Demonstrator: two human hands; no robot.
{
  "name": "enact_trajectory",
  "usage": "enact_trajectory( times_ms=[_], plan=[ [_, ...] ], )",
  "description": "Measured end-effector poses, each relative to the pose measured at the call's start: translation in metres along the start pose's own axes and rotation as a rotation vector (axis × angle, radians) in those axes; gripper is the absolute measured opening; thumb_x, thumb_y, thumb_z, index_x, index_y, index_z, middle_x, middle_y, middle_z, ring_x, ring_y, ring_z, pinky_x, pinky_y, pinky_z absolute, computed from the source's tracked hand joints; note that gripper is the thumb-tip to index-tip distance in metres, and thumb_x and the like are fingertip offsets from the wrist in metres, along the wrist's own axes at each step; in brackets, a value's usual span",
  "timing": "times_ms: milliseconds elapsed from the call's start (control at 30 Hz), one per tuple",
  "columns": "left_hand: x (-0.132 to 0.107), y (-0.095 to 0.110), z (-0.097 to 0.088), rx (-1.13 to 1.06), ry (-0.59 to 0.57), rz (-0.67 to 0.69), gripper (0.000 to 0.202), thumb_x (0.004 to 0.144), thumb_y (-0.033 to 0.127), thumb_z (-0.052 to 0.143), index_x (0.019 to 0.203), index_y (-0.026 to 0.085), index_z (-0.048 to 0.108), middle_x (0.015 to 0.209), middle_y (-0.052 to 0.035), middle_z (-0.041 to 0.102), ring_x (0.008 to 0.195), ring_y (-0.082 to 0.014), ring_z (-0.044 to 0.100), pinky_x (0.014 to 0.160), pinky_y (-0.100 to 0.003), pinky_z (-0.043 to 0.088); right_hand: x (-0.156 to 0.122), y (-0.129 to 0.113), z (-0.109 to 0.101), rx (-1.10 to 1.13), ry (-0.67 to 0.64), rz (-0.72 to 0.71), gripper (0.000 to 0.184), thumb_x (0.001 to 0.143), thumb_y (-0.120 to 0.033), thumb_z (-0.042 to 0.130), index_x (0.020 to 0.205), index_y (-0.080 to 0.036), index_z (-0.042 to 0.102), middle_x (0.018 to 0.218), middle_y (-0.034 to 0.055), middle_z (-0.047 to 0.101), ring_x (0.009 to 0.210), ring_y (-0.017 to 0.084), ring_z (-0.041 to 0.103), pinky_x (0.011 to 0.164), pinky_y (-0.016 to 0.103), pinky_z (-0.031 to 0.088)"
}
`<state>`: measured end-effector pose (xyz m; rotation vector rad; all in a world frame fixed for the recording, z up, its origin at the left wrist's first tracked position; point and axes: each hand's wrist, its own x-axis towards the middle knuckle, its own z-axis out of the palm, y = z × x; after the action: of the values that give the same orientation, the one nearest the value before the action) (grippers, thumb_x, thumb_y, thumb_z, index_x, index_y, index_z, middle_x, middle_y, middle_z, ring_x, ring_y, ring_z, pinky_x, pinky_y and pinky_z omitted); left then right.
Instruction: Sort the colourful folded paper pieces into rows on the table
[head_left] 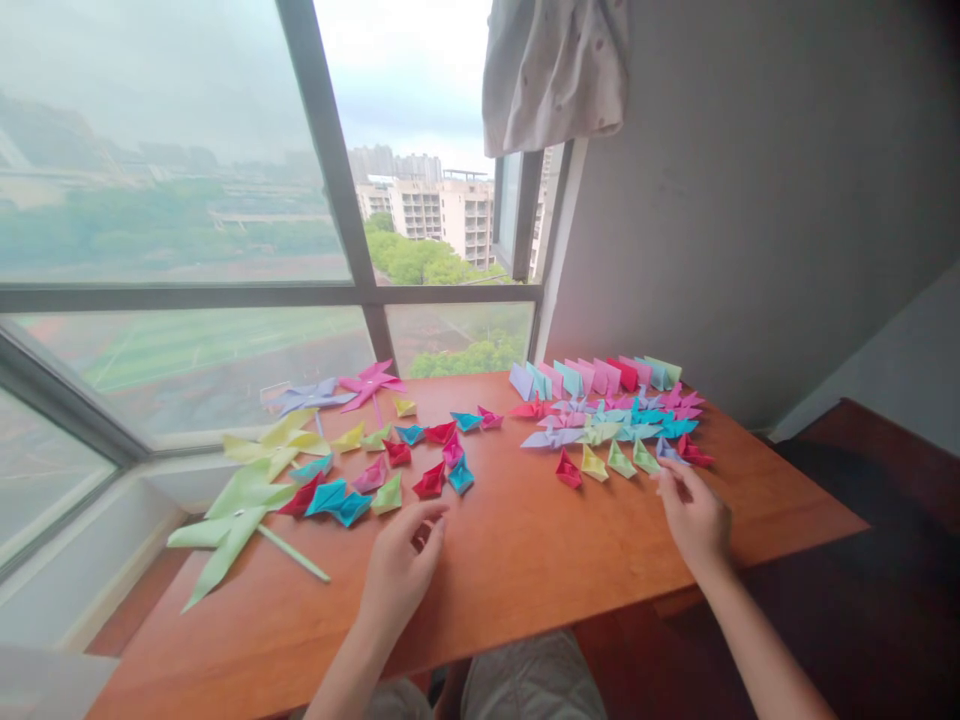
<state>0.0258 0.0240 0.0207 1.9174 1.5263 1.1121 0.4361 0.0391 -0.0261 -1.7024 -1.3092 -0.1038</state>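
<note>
My left hand (405,562) hovers over the near middle of the wooden table, its fingers loosely curled and a small gap left by the thumb; nothing shows in it. Nearest to it are a light green folded paper boat (388,494) and a red paper boat (430,480). Over on the right, my right hand (696,515) has thumb and fingertips slightly apart, just in front of a lavender paper boat (670,451). Whether the fingertips touch that boat, I cannot tell. It stands in a row with a light green boat (646,457), a yellow boat (593,463) and red ones.
Paper pinwheels, including a green one (238,520) and a yellow one (279,440), lie along the left side of the table (525,590). Behind the right-hand boats are folded paper cranes (600,430) and a line of upright folded papers (596,377). Windows border the far side.
</note>
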Motion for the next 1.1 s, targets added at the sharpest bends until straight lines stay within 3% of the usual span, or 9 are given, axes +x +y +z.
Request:
enact_trajectory(
  times_ms=[133, 233, 367, 500, 633, 833, 967, 1100],
  plan=[
    [0.014, -0.005, -0.015, 0.274, 0.128, 0.005, 0.023, 0.090, 0.029, 0.049, 0.102, 0.020, 0.066, 0.090, -0.0029, 0.066, 0.062, -0.0132, 0.059, 0.063, -0.026, 0.048, -0.033, -0.056, 0.016, 0.198, -0.127, -0.017, 0.036, 0.090, -0.046, 0.050, 0.100, -0.017, 0.069, 0.086, 0.0082, 0.075, 0.069, 0.020, 0.069, 0.067, 0.029, 0.054],
    [0.022, -0.004, -0.021, 0.466, 0.106, -0.003, 0.024, 0.090, 0.026, 0.049, 0.107, 0.021, 0.065, 0.104, -0.0042, 0.065, 0.065, -0.0137, 0.061, 0.062, -0.026, 0.046, -0.048, -0.080, 0.024, 0.285, -0.176, -0.045, 0.031, 0.091, -0.041, 0.051, 0.099, -0.018, 0.070, 0.084, 0.0064, 0.074, 0.066, 0.017, 0.068, 0.063, 0.027, 0.054],
    [0.026, 0.000, -0.020, 0.647, -0.015, 0.008, 0.025, 0.090, 0.020, 0.049, 0.110, 0.022, 0.064, 0.116, -0.0062, 0.063, 0.080, -0.0184, 0.067, 0.059, -0.025, 0.044, -0.054, -0.086, 0.029, 0.285, -0.215, -0.126, 0.026, 0.091, -0.036, 0.052, 0.098, -0.019, 0.071, 0.085, 0.0061, 0.074, 0.070, 0.018, 0.068, 0.068, 0.028, 0.055],
    [0.027, 0.000, -0.016, 0.726, -0.074, -0.007, 0.021, 0.092, 0.019, 0.046, 0.100, 0.022, 0.065, 0.102, -0.0065, 0.067, 0.082, -0.0203, 0.067, 0.062, -0.025, 0.043, -0.052, -0.081, 0.030, 0.272, -0.222, -0.077, 0.027, 0.092, -0.036, 0.051, 0.098, -0.018, 0.070, 0.083, 0.0056, 0.073, 0.068, 0.017, 0.068, 0.066, 0.027, 0.055],
    [0.025, -0.004, -0.018, 0.683, -0.025, 0.015, 0.018, 0.091, 0.021, 0.047, 0.096, 0.022, 0.065, 0.094, -0.0046, 0.069, 0.079, -0.0206, 0.067, 0.062, -0.026, 0.043, -0.052, -0.080, 0.030, 0.267, -0.250, -0.073, 0.027, 0.091, -0.036, 0.051, 0.097, -0.018, 0.071, 0.081, 0.0056, 0.073, 0.067, 0.017, 0.068, 0.065, 0.027, 0.055],
    [0.010, -0.006, -0.028, 0.346, 0.094, 0.080, 0.016, 0.089, 0.024, 0.050, 0.093, 0.022, 0.065, 0.082, -0.0003, 0.069, 0.065, -0.0144, 0.061, 0.062, -0.023, 0.045, -0.052, -0.081, 0.031, 0.291, -0.279, -0.072, 0.027, 0.091, -0.036, 0.052, 0.098, -0.018, 0.070, 0.085, 0.0067, 0.073, 0.071, 0.018, 0.068, 0.067, 0.028, 0.056],
    [0.000, 0.002, -0.025, 0.206, 0.036, 0.138, 0.017, 0.090, 0.023, 0.049, 0.092, 0.022, 0.065, 0.078, -0.0001, 0.067, 0.059, -0.0122, 0.057, 0.056, -0.021, 0.044, -0.055, -0.095, 0.031, 0.313, -0.331, -0.104, 0.024, 0.091, -0.035, 0.053, 0.098, -0.019, 0.070, 0.087, 0.0068, 0.072, 0.071, 0.019, 0.067, 0.064, 0.028, 0.055],
    [-0.006, 0.013, -0.013, 0.206, -0.090, 0.200, 0.020, 0.090, 0.018, 0.046, 0.093, 0.021, 0.066, 0.081, -0.0015, 0.068, 0.061, -0.0123, 0.058, 0.055, -0.020, 0.043, -0.064, -0.125, 0.031, 0.404, -0.477, -0.180, 0.020, 0.091, -0.031, 0.054, 0.101, -0.020, 0.068, 0.087, 0.0052, 0.071, 0.073, 0.017, 0.066, 0.064, 0.026, 0.054]
  ],
)
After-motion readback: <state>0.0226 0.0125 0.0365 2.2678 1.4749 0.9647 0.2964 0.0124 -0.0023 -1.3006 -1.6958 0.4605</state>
